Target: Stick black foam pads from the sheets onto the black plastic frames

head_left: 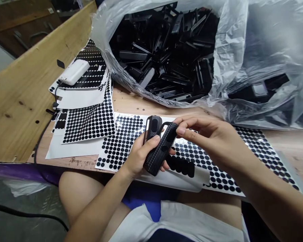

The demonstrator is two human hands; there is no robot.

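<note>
My left hand (143,151) is closed around two black plastic cases with a carbon-fibre pattern, held side by side. The nearer black case (158,156) tilts up to the right and has dark oval and round patches on its face. Behind it stands the other black case (154,125), with a dark rounded patch near its top. The thumb and fingertips of my right hand (204,132) pinch at the upper end of the nearer case; anything small between them is hidden. Under both hands lies a white sheet of black round stickers (123,134).
A clear plastic bag (108,57) full of black plastic parts (164,53) fills the back of the table. More sticker sheets (91,121) lie at the left, with a white power bank (74,72) and its cable on top. A wooden board (22,94) edges the left side.
</note>
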